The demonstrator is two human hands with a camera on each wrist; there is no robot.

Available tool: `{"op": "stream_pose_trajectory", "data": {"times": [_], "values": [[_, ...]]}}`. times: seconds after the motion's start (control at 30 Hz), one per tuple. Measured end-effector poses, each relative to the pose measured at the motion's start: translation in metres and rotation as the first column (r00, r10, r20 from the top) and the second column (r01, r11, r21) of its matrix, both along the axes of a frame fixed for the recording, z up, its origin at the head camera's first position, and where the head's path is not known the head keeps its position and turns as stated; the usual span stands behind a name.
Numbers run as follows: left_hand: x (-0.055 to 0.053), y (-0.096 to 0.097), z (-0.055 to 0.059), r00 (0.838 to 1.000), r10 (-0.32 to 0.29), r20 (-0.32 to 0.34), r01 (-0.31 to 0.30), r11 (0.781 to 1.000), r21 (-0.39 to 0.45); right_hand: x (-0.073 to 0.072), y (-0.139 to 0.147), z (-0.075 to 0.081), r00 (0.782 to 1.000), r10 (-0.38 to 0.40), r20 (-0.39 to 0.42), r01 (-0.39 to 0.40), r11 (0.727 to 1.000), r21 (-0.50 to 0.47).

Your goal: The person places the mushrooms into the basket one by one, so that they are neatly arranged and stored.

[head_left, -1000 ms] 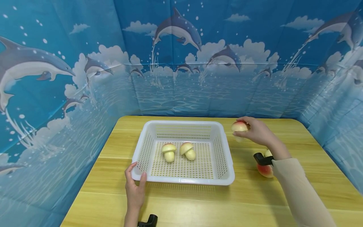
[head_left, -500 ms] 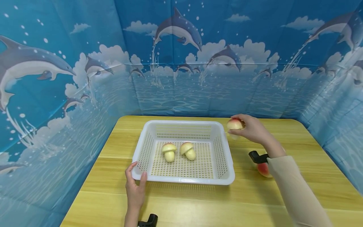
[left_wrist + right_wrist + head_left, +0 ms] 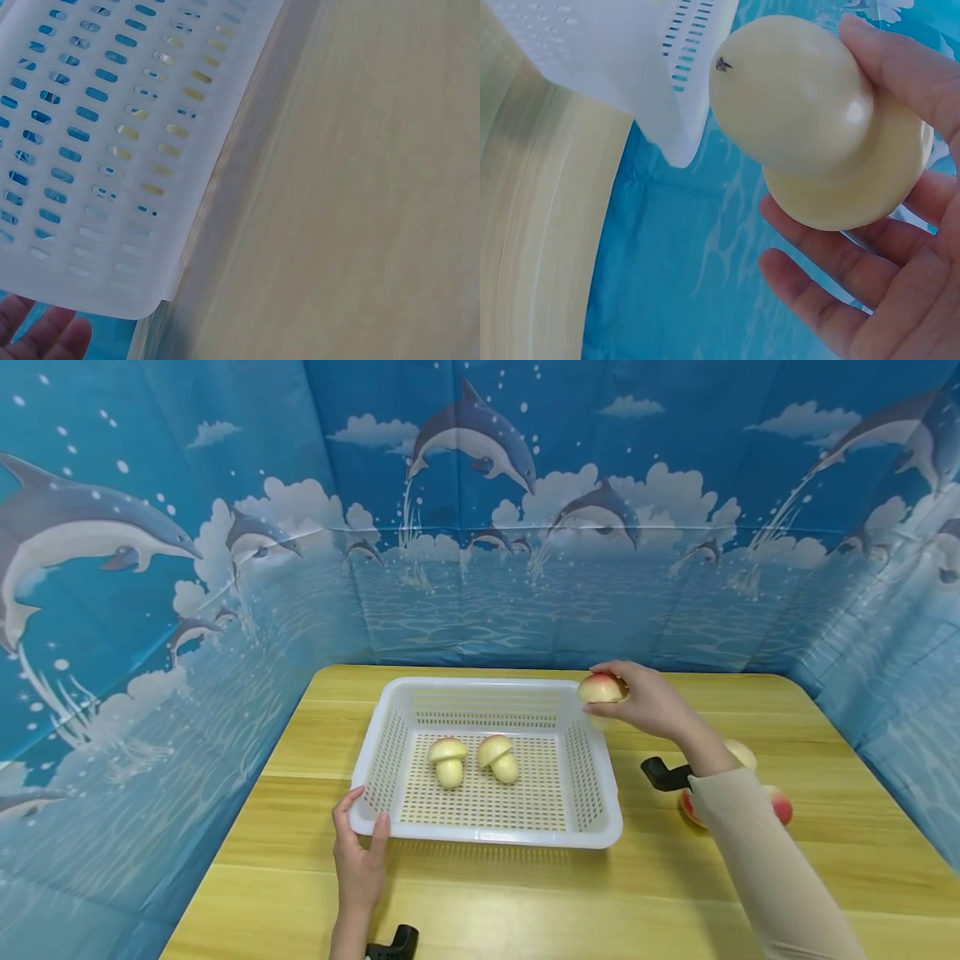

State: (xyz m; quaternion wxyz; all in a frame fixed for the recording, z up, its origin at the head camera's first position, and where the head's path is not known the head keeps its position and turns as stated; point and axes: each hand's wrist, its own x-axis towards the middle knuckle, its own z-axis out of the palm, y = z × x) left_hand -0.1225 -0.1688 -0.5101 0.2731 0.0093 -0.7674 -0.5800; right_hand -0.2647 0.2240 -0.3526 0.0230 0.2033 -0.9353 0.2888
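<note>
In the head view my right hand (image 3: 651, 703) holds a toy mushroom (image 3: 600, 688) with a reddish-topped cap, at the right rim of the white plastic basket (image 3: 495, 837). Its fingers and thumb grip the cap; the right wrist view shows the pale rounded stem (image 3: 787, 90) pointing away from the palm. My left hand (image 3: 360, 860) rests at the basket's front left corner, with thumb and a fingertip touching the rim. Its relaxed fingers (image 3: 49, 334) show beside the corner in the left wrist view. Two more toy mushrooms, one left (image 3: 448, 762) and one right (image 3: 498, 758), lie inside the basket.
More toy mushrooms lie on the wooden table (image 3: 540, 910) to the right, partly hidden by my right forearm; a pale part (image 3: 741, 753) and a red cap (image 3: 782, 806) show. A dolphin-print backdrop (image 3: 465, 602) encloses the table's back and sides.
My right hand has moved left with the toy mushroom, from right of the basket to its right rim. More of the toy mushrooms behind the forearm now show. The left hand stays put.
</note>
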Motion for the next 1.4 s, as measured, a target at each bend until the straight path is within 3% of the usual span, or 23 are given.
{"op": "stream_pose_trajectory", "data": {"times": [0.5, 0.77, 1.4], "values": [[0.001, 0.0, 0.0, 1.0, 0.011, -0.002, -0.011, 1.0, -0.019, -0.001, -0.032, 0.009, 0.997, 0.075, 0.011, -0.074, 0.997, -0.017], [0.001, 0.0, 0.0, 1.0, 0.006, -0.001, -0.006, 1.0, -0.025, -0.005, -0.048, 0.008, 0.992, 0.128, -0.009, -0.129, 0.992, -0.019], [0.002, 0.0, 0.001, 1.0, 0.013, 0.01, -0.013, 1.0, -0.025, -0.008, -0.072, 0.002, 0.972, 0.23, 0.039, -0.231, 0.973, 0.002]]}}
